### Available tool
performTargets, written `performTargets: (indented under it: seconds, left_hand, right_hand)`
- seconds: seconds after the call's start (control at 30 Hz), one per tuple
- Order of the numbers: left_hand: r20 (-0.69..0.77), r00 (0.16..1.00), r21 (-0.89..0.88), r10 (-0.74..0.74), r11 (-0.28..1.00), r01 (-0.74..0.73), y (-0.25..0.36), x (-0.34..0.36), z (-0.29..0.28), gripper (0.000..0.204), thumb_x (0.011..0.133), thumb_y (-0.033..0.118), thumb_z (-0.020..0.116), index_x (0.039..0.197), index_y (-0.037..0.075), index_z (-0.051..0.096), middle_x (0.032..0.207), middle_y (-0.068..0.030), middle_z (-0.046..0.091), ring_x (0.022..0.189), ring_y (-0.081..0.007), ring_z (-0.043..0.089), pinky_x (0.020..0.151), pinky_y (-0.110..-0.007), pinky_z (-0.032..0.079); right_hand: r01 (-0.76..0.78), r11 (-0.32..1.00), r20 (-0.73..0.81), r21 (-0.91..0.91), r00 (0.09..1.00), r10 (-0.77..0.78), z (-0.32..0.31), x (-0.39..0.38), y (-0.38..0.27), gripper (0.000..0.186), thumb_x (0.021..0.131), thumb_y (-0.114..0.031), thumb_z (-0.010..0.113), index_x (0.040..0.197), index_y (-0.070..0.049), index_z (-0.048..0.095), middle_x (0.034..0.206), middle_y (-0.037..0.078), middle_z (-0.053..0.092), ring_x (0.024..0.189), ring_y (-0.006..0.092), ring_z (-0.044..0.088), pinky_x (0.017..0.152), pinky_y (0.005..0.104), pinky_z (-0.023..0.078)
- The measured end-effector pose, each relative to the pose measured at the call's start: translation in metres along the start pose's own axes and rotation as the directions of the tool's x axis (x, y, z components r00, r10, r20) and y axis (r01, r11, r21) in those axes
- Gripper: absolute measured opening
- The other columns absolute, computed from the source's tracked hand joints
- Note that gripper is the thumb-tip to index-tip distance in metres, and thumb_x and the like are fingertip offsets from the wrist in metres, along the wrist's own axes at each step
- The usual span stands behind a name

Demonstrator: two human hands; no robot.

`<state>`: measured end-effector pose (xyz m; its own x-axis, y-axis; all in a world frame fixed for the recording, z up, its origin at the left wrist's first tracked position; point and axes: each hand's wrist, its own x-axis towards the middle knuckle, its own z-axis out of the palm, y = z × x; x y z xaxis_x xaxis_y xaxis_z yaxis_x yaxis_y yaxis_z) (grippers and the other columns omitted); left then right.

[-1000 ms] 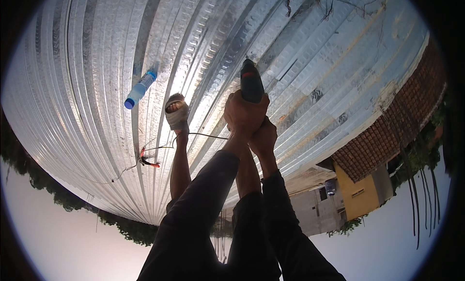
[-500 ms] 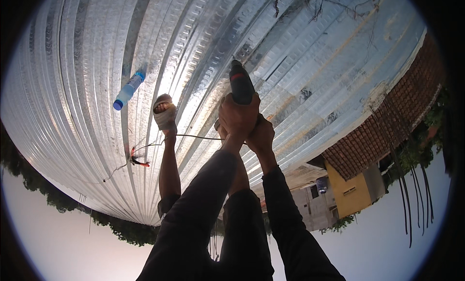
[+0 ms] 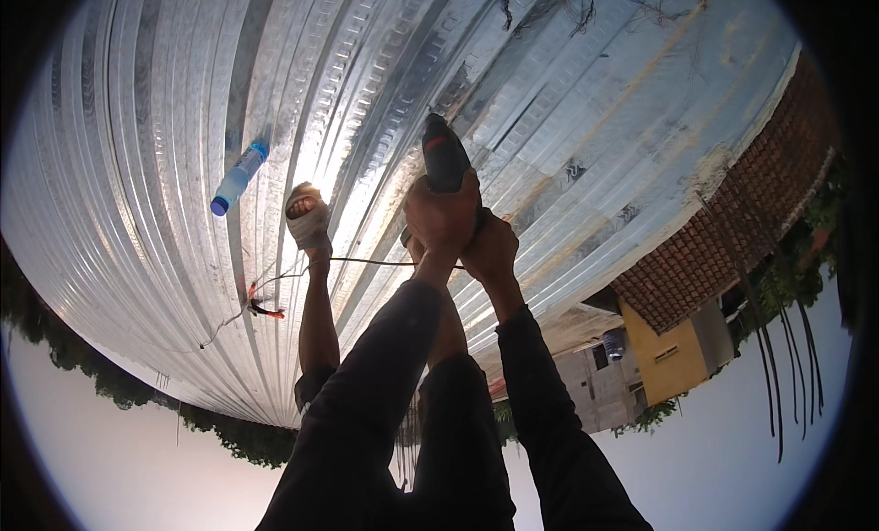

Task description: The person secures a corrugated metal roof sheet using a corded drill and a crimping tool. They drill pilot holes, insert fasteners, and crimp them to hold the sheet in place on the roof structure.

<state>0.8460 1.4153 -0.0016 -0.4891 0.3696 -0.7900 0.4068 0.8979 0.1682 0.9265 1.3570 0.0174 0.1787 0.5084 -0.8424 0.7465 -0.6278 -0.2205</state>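
A dark power drill (image 3: 445,157) with a red band points away from me, its nose against or just over the ribbed metal roof sheet (image 3: 540,101). My left hand (image 3: 439,211) is closed around the rear of its body. Lower and to the right, my right hand (image 3: 493,249) is closed at the drill's handle, mostly hidden behind my left hand and wrist. A dark cord (image 3: 375,262) runs leftward from beneath my hands. Whether a bit touches the metal cannot be made out.
Left of my hands, a foot in pale footwear (image 3: 309,222) rests on the sheet. Beyond it lies a clear bottle with blue ends (image 3: 240,178). A red-and-black cable joint (image 3: 265,309) lies nearer. Right are a tiled roof (image 3: 696,256), a yellow wall (image 3: 661,352) and dark rods (image 3: 774,375).
The drill's nose has swung slightly left, with both hands still on it. The whole view has shifted a little. The bottle and the cable joint have stayed in place.
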Motion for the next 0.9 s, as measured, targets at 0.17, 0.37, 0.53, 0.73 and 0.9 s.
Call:
performTargets:
  seconds: [0.17, 0.37, 0.53, 0.73, 0.9]
  left_hand:
    - [-0.006, 0.999, -0.057, -0.042, 0.998, 0.041, 0.000, -0.003, -0.001, 0.047, 0.069, 0.042, 0.077, 0.085, -0.001, 0.071, 0.084, -0.0216, 0.072, 0.082, -0.0396, 0.071, 0.078, -0.049, 0.054]
    - [-0.013, 0.996, -0.167, -0.086, 0.982, 0.083, -0.011, 0.002, 0.001, 0.058, 0.069, 0.047, 0.077, 0.090, -0.007, 0.071, 0.087, -0.0275, 0.071, 0.085, -0.0430, 0.071, 0.079, -0.049, 0.054]
    - [-0.013, 0.998, -0.219, -0.057, 0.974, 0.052, -0.013, 0.009, 0.008, 0.064, 0.070, 0.048, 0.076, 0.094, -0.011, 0.071, 0.089, -0.0296, 0.071, 0.085, -0.0416, 0.071, 0.079, -0.049, 0.054]
    - [0.008, 0.997, -0.224, -0.076, 0.972, 0.075, -0.037, 0.018, 0.021, 0.068, 0.070, 0.050, 0.076, 0.094, -0.013, 0.071, 0.086, -0.0279, 0.071, 0.081, -0.0368, 0.071, 0.079, -0.046, 0.054]
    - [-0.018, 0.954, -0.420, -0.299, 0.868, 0.264, 0.004, -0.001, 0.030, 0.074, 0.069, 0.055, 0.072, 0.099, -0.012, 0.070, 0.095, -0.0291, 0.071, 0.089, -0.0390, 0.071, 0.083, -0.047, 0.053]
  right_hand:
    - [0.006, 0.999, 0.053, -0.046, 0.999, -0.004, -0.005, 0.001, -0.002, 0.036, 0.075, -0.035, 0.078, 0.092, -0.006, 0.067, 0.082, 0.017, 0.072, 0.082, 0.0386, 0.070, 0.073, 0.0471, 0.055]
    - [0.039, 0.993, 0.081, -0.114, 0.996, -0.029, -0.009, 0.005, -0.006, 0.040, 0.073, -0.039, 0.079, 0.089, -0.004, 0.066, 0.084, 0.017, 0.072, 0.083, 0.0372, 0.071, 0.074, 0.0468, 0.055]
    - [0.091, 0.987, 0.050, -0.131, 0.995, -0.085, -0.011, 0.011, -0.006, 0.043, 0.072, -0.043, 0.078, 0.086, -0.004, 0.065, 0.081, 0.018, 0.071, 0.081, 0.0384, 0.071, 0.074, 0.0476, 0.056]
    - [0.277, 0.890, 0.102, -0.361, 0.961, -0.258, -0.034, 0.026, -0.007, 0.026, 0.073, -0.025, 0.073, 0.085, -0.004, 0.065, 0.084, 0.018, 0.069, 0.076, 0.0385, 0.071, 0.072, 0.0469, 0.056]
    - [0.400, 0.831, 0.196, -0.387, 0.916, -0.349, -0.062, 0.045, 0.006, 0.019, 0.070, -0.014, 0.069, 0.087, -0.004, 0.065, 0.087, 0.017, 0.069, 0.079, 0.0367, 0.071, 0.072, 0.0460, 0.056]
